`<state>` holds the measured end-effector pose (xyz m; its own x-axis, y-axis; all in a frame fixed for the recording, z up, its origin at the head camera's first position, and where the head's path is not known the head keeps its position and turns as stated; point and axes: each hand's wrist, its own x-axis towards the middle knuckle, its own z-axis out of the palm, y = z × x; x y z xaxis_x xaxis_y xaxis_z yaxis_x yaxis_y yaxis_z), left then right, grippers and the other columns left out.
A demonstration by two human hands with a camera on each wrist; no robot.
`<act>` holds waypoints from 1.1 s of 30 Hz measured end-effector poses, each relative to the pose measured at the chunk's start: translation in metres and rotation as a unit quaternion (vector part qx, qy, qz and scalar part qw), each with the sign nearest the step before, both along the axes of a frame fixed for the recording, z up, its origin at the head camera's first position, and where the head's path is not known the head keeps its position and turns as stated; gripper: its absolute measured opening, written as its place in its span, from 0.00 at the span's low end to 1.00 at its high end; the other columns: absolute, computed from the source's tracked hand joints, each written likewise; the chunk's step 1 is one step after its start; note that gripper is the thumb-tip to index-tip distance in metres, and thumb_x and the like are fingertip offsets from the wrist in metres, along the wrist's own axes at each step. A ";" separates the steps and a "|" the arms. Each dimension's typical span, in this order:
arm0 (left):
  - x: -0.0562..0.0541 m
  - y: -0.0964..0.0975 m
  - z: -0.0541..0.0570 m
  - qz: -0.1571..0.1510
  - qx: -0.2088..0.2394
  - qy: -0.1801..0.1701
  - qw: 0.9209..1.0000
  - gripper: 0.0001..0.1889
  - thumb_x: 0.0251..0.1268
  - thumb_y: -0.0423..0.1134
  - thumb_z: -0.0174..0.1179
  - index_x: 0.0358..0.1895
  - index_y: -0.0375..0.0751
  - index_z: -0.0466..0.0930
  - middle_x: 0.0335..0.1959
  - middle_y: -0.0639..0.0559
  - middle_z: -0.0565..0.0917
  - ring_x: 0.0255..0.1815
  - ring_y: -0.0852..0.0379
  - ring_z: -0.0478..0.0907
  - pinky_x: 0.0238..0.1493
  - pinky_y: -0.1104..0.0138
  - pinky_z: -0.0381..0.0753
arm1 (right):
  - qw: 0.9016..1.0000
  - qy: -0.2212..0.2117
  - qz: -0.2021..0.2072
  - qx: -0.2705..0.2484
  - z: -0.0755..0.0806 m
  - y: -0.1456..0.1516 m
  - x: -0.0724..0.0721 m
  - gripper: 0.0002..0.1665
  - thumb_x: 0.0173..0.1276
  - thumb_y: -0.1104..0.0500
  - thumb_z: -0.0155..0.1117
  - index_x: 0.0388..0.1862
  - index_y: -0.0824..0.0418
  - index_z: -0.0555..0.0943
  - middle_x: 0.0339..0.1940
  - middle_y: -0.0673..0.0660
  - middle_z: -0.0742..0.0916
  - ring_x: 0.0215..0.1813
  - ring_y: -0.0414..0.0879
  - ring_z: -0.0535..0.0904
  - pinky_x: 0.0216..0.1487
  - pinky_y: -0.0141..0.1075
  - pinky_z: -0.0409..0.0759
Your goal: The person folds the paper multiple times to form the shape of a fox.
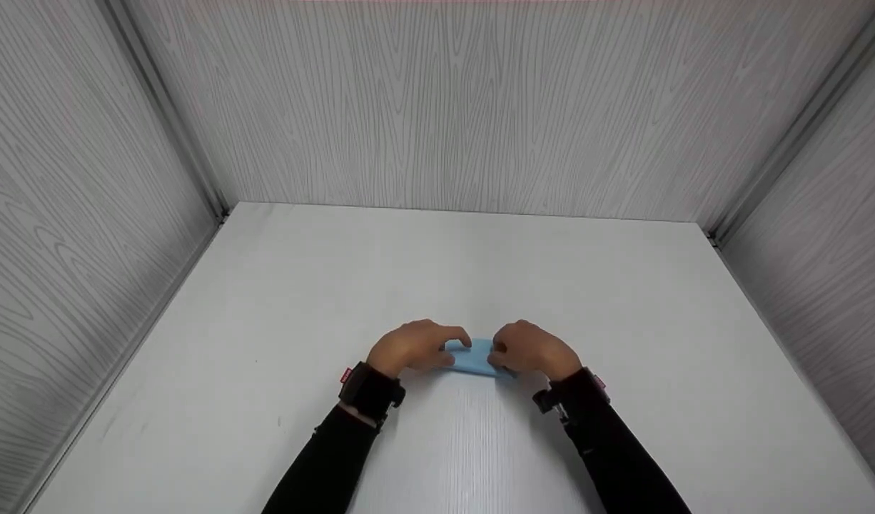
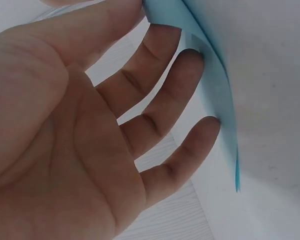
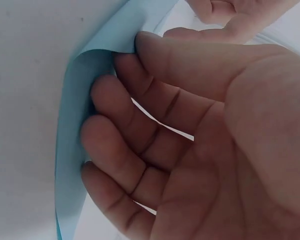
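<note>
A light blue sheet of paper (image 1: pixel 473 357) lies low over the white table between both hands, its near side bent over. My left hand (image 1: pixel 415 345) holds its left end: in the left wrist view the thumb meets the curled edge of the paper (image 2: pixel 217 92) and the other fingertips reach its underside. At the right end my right hand (image 1: pixel 532 348) pinches the sheet. The right wrist view shows the thumb on the curled edge of the paper (image 3: pixel 72 115), with bent fingers tucked against the inner face. The far side of the sheet is partly hidden by the hands.
The white tabletop (image 1: pixel 323 278) spreads around the hands. Grey wood-grain panels stand at the back (image 1: pixel 437 107), the left (image 1: pixel 66 214) and the right (image 1: pixel 823 271). Both wrists wear dark bands over black sleeves.
</note>
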<state>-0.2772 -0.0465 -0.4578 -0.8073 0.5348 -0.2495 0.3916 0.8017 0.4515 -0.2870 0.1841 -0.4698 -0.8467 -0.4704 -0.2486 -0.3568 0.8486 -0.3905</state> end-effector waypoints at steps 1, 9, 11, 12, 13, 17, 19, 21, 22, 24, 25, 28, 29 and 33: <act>0.000 0.000 0.000 -0.006 -0.002 0.001 1.000 0.20 0.74 0.38 0.63 0.65 0.60 0.82 0.62 0.51 0.84 0.52 0.54 0.75 0.58 0.53 0.76 | 1.000 0.001 -0.003 0.002 0.000 -0.001 0.001 0.09 0.73 0.57 0.66 0.35 0.60 0.87 0.25 0.47 0.80 0.29 0.42 0.73 0.33 0.35 0.73; 0.002 0.001 0.001 -0.020 -0.013 0.004 1.000 0.19 0.76 0.36 0.60 0.64 0.58 0.84 0.66 0.55 0.82 0.64 0.55 0.76 0.67 0.54 0.73 | 1.000 0.011 -0.007 0.003 -0.002 -0.003 0.002 0.09 0.72 0.57 0.67 0.37 0.62 0.89 0.26 0.48 0.82 0.29 0.42 0.74 0.32 0.34 0.74; 0.002 0.001 0.001 -0.022 -0.015 0.006 1.000 0.19 0.76 0.36 0.60 0.64 0.57 0.84 0.67 0.54 0.82 0.66 0.54 0.76 0.68 0.54 0.73 | 1.000 0.013 -0.005 0.005 -0.002 -0.002 0.002 0.09 0.73 0.57 0.66 0.36 0.62 0.88 0.25 0.48 0.82 0.28 0.42 0.73 0.32 0.34 0.73; 0.002 0.001 0.001 -0.023 -0.015 0.008 1.000 0.19 0.76 0.37 0.60 0.65 0.57 0.84 0.67 0.54 0.82 0.67 0.53 0.76 0.68 0.54 0.73 | 1.000 0.014 -0.005 0.005 -0.002 -0.002 0.002 0.09 0.73 0.57 0.66 0.35 0.61 0.88 0.25 0.48 0.81 0.28 0.42 0.73 0.31 0.34 0.73; 0.002 0.001 0.001 -0.023 -0.016 0.009 1.000 0.19 0.76 0.37 0.60 0.65 0.57 0.84 0.67 0.54 0.82 0.67 0.53 0.76 0.68 0.54 0.73 | 1.000 0.014 -0.006 0.005 -0.002 -0.002 0.002 0.09 0.73 0.58 0.66 0.35 0.61 0.88 0.25 0.48 0.81 0.28 0.42 0.73 0.31 0.34 0.73; 0.001 0.002 0.001 -0.027 -0.023 0.017 0.999 0.20 0.76 0.36 0.60 0.66 0.57 0.83 0.66 0.53 0.82 0.64 0.54 0.77 0.66 0.55 0.75 | 1.000 0.018 -0.009 0.004 -0.003 -0.002 0.001 0.09 0.72 0.58 0.66 0.33 0.61 0.88 0.24 0.48 0.81 0.28 0.42 0.73 0.31 0.34 0.73; 0.002 0.003 0.001 -0.029 -0.028 0.020 0.999 0.20 0.76 0.36 0.60 0.66 0.58 0.83 0.66 0.52 0.82 0.63 0.54 0.78 0.65 0.56 0.75 | 1.000 0.020 -0.009 0.003 -0.004 -0.002 0.001 0.09 0.72 0.58 0.65 0.34 0.61 0.88 0.24 0.48 0.81 0.28 0.42 0.73 0.31 0.34 0.73; 0.002 0.003 0.001 -0.031 -0.033 0.022 0.999 0.20 0.76 0.36 0.60 0.67 0.59 0.82 0.66 0.52 0.82 0.61 0.55 0.78 0.64 0.56 0.76 | 1.000 0.022 -0.008 0.001 -0.005 -0.002 0.001 0.09 0.72 0.58 0.65 0.34 0.61 0.88 0.24 0.48 0.81 0.27 0.42 0.73 0.31 0.34 0.73; 0.002 0.003 0.001 -0.031 -0.035 0.023 0.999 0.21 0.76 0.36 0.60 0.67 0.59 0.82 0.66 0.52 0.82 0.61 0.55 0.78 0.64 0.57 0.76 | 1.000 0.023 -0.007 -0.001 -0.005 -0.002 0.001 0.09 0.72 0.58 0.65 0.34 0.61 0.88 0.24 0.48 0.81 0.27 0.42 0.73 0.30 0.34 0.73; 0.002 0.003 0.001 -0.030 -0.039 0.023 0.998 0.21 0.77 0.36 0.60 0.67 0.60 0.81 0.65 0.51 0.82 0.59 0.55 0.78 0.63 0.57 0.77 | 1.000 0.025 -0.004 -0.005 -0.004 -0.001 0.001 0.10 0.72 0.59 0.65 0.33 0.61 0.88 0.24 0.48 0.82 0.27 0.42 0.73 0.30 0.34 0.73; 0.002 0.003 0.002 -0.030 -0.041 0.022 0.998 0.21 0.77 0.36 0.59 0.68 0.61 0.81 0.65 0.51 0.82 0.57 0.56 0.78 0.62 0.57 0.77 | 1.000 0.026 -0.001 -0.008 -0.004 -0.001 0.001 0.10 0.72 0.59 0.65 0.33 0.61 0.88 0.23 0.48 0.81 0.27 0.42 0.73 0.30 0.34 0.73; 0.002 0.003 0.002 -0.025 -0.046 0.019 0.998 0.22 0.77 0.36 0.59 0.68 0.62 0.80 0.65 0.51 0.83 0.53 0.57 0.76 0.59 0.58 0.77 | 0.999 0.029 0.008 -0.015 -0.004 -0.001 0.001 0.10 0.72 0.60 0.65 0.30 0.60 0.87 0.22 0.48 0.81 0.26 0.41 0.73 0.31 0.34 0.72; 0.002 0.003 0.002 -0.024 -0.047 0.017 0.998 0.22 0.78 0.36 0.58 0.69 0.63 0.80 0.65 0.51 0.83 0.52 0.57 0.75 0.59 0.58 0.77 | 0.999 0.030 0.011 -0.017 -0.004 0.000 0.001 0.10 0.72 0.60 0.65 0.29 0.60 0.87 0.22 0.48 0.80 0.26 0.41 0.73 0.31 0.33 0.72; 0.002 0.004 0.003 -0.022 -0.050 0.015 0.998 0.22 0.78 0.37 0.58 0.69 0.63 0.79 0.64 0.51 0.83 0.49 0.57 0.74 0.56 0.59 0.77 | 0.999 0.032 0.015 -0.022 -0.004 0.000 0.001 0.11 0.72 0.60 0.65 0.29 0.60 0.86 0.22 0.47 0.80 0.27 0.41 0.73 0.31 0.33 0.72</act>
